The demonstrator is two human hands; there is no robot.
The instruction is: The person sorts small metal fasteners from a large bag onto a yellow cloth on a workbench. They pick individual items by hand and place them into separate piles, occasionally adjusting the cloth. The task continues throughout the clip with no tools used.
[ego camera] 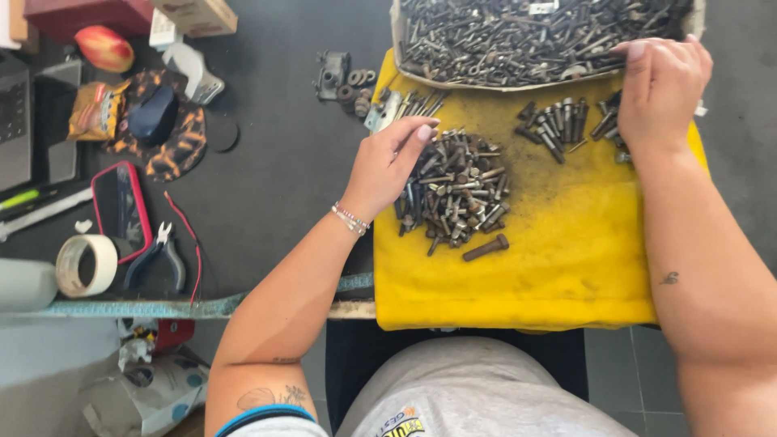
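On the yellow cloth (566, 267) we see the bolt pile (455, 190) just under the left hand (387, 166), whose relaxed fingers (417, 131) grasp nothing. Our right hand (662, 89) rests with loose fingers on smaller bolts (558, 123), beside the box (397, 39).

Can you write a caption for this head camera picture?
Left hand touches a bolt pile on a yellow cloth; right hand rests by the bolt box.

A dark grey counter (275, 178) with a worn, pale-blue front edge (162, 308) fills the scene in even daylight. A yellow cloth (558, 259) drapes over its near side. Below lie grey floor tiles (631, 380), with a crumpled bag (146, 388) at lower left.
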